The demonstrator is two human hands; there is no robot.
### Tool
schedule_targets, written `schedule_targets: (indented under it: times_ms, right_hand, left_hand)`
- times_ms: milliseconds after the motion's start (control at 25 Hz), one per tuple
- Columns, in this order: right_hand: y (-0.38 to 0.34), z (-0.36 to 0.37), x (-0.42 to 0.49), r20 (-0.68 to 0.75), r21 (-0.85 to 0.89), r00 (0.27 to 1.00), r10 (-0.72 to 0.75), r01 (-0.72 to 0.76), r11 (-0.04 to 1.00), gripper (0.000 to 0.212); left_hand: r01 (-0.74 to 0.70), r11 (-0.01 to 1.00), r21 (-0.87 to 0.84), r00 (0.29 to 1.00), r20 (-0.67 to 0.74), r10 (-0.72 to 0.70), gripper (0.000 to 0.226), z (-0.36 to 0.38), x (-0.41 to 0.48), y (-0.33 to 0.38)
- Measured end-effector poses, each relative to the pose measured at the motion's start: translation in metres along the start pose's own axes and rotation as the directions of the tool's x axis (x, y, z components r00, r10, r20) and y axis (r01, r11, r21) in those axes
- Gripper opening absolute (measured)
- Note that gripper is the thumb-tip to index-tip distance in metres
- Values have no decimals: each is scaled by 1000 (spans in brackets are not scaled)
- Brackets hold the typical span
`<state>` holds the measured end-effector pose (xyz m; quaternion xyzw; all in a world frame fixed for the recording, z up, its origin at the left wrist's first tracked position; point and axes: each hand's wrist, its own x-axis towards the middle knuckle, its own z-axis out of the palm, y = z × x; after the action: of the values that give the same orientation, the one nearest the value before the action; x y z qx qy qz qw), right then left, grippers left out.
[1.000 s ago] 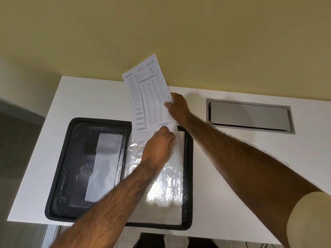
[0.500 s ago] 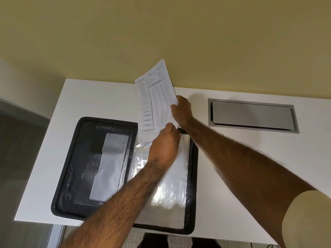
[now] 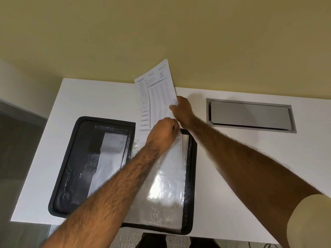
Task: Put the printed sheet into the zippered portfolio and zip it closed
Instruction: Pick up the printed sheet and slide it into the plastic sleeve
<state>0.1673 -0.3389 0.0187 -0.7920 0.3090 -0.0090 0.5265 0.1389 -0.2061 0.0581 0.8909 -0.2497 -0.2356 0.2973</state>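
The black zippered portfolio (image 3: 71, 158) lies open flat on the white desk. Its left half shows dark pockets with a grey panel; its right half holds clear plastic sleeves (image 3: 166, 185). The printed sheet (image 3: 155, 97) stands nearly upright above the top edge of the sleeves, covered in fine tables. My right hand (image 3: 182, 111) pinches the sheet's right edge. My left hand (image 3: 163, 133) is closed at the sheet's lower right corner, at the top of the sleeves; whether it holds the paper or the sleeve's lip is hidden.
A grey metal cable hatch (image 3: 250, 115) is set flush into the white desk (image 3: 232, 176) to the right of the portfolio. A yellow wall rises behind the desk. The desk's left edge drops to dark floor.
The sheet has tilted further to the right and its lower edge sits lower behind my left hand. Both hands stay on it; the camera view has shifted slightly.
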Motion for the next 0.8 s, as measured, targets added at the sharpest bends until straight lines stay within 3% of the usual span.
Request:
schedule_targets:
  times_ms: [120,280,480,640,800]
  right_hand:
    - [-4,-5,3,36,37,998,51,-53,998,25]
    - [-6,-6,2,46,25,997,57,-58,998,23]
    - [-9,-9,-2,70,30,995,75,-77,997,29]
    - [-17,-19,-6,254,7,963,89,-94,996,32]
    - [-28,-30,-4,412,-201,888,206,-132,971,25]
  left_hand:
    - [-2,1000,-29,999,35,3,16,5,-1,-1]
    - [-1,1000,18,1000,-30,1,15,15,-14,2]
    - [79,996,-32,996,-38,-80,14,18,-17,7]
    - [117,991,-65,992,-32,-120,12,13,-12,11]
    - [147,985,-89,988,-33,-150,10,12,-15,14]
